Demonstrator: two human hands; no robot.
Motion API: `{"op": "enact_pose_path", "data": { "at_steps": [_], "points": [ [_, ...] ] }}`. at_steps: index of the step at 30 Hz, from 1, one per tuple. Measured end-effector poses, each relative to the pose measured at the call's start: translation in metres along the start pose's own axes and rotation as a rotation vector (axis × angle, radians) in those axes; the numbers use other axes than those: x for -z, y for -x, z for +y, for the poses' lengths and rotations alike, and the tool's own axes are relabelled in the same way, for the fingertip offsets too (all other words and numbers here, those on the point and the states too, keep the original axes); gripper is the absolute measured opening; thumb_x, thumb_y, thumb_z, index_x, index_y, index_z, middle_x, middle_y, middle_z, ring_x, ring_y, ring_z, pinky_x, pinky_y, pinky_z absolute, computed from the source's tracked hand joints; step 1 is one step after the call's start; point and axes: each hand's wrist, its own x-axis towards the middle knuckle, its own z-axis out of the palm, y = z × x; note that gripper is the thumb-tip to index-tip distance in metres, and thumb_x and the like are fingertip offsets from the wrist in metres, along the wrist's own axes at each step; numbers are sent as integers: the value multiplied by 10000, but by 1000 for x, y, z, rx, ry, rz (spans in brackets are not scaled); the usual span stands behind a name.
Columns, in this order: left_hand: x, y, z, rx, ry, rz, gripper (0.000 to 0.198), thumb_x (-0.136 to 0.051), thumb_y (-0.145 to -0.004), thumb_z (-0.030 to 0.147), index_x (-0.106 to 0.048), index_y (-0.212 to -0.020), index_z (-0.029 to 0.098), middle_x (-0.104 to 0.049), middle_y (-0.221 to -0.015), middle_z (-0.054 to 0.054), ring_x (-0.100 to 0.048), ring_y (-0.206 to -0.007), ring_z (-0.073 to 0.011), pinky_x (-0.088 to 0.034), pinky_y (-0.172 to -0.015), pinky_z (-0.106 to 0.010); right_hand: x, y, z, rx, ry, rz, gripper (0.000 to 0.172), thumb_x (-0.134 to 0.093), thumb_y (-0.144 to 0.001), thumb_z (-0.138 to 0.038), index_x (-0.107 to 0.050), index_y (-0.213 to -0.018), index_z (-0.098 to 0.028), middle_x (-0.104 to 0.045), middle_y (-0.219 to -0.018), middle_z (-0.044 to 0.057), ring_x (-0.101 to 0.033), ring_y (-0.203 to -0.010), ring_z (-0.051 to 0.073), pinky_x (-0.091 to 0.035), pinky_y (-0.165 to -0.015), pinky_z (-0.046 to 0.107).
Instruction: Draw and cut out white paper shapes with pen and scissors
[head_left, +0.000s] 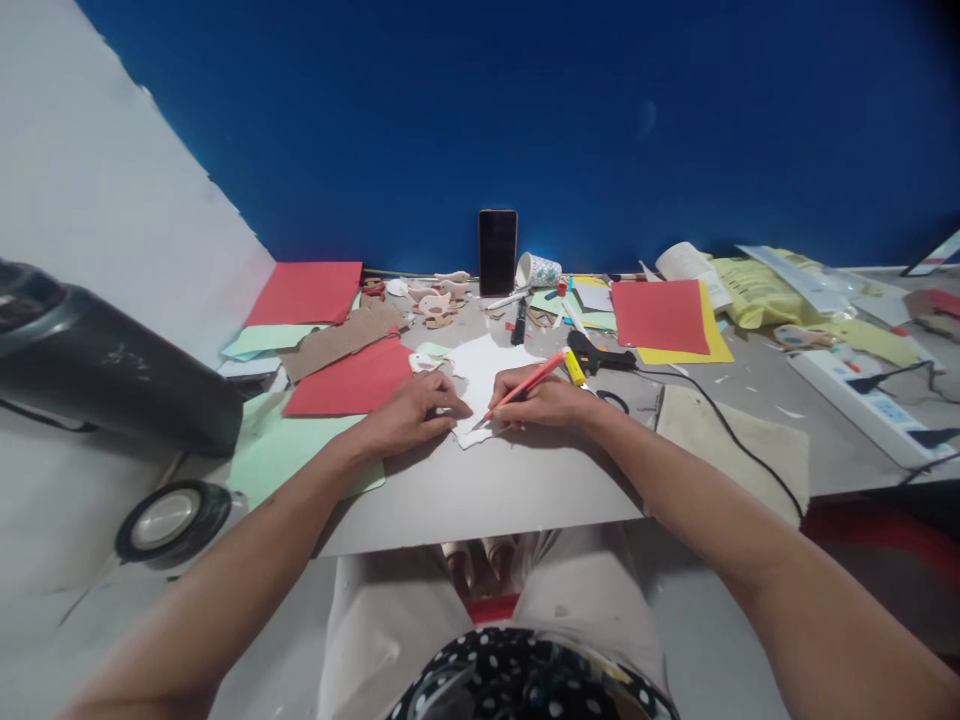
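In my right hand [541, 398] is a red pencil [534, 378], its tip down on a cut piece of white paper [487, 370]. My left hand [420, 408] lies at the paper's left edge, fingers stretched over it and thumb close to the index finger. The paper has an uneven outline and sits near the table's front edge. Just beyond my right hand are a yellow tool [574, 368], whose kind I cannot make out, and a black glue gun [596, 354]. A black scissors handle [613, 400] shows beside my right wrist.
A phone [498, 252] stands against the blue wall, beside a tipped paper cup [538, 270]. Red sheets [660, 316], corrugated cardboard [345, 340] and green paper [277, 450] lie around. A dark bottle [120, 360] is left; a power strip [855, 405] and cable are right.
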Motion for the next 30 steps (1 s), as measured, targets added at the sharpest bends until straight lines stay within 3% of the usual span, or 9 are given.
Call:
{"op": "enact_pose_path", "data": {
  "at_steps": [21,30],
  "points": [
    [-3,0,-5,5,-16,10,287,-578,-918,349,-803,-1081,278,-612,-1063,-73,-562,-1013,-238,-461,-914,-386,10,-6,19,-56,-230,-35,114,-752,-766,-234,-685,-820,-160,-748,-731,47,-656,-628,148,-476,-569,241],
    [-5,0,-9,-14,-32,20,280,-589,-920,357,-804,-1084,285,-622,-1073,-72,-568,-1004,-233,-460,-914,-388,9,-4,19,-76,-329,-24,148,-770,-766,-237,-650,-787,-153,-724,-683,21,-711,-655,162,-574,-654,281]
  ]
}}
